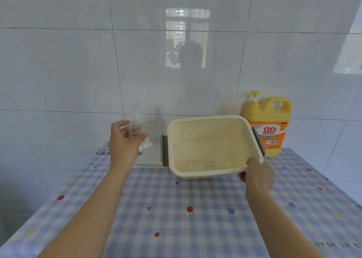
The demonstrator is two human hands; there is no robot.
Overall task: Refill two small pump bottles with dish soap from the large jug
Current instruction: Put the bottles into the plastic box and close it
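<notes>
Jug upright, table's far right corner. Left hand fingers loosely curled on blurred clear bottle; right hand pinches tilted basin rim. Risk: loose hold drops bottle.

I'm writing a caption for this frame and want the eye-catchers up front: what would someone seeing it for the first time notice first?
The yellow dish soap jug with its pump top, standing against the tiled wall at the far right of the checked tablecloth. Next, the cream tub at centre, tilted up, its near right corner gripped by the right hand. The left hand holds a clear, blurred small bottle.
</notes>
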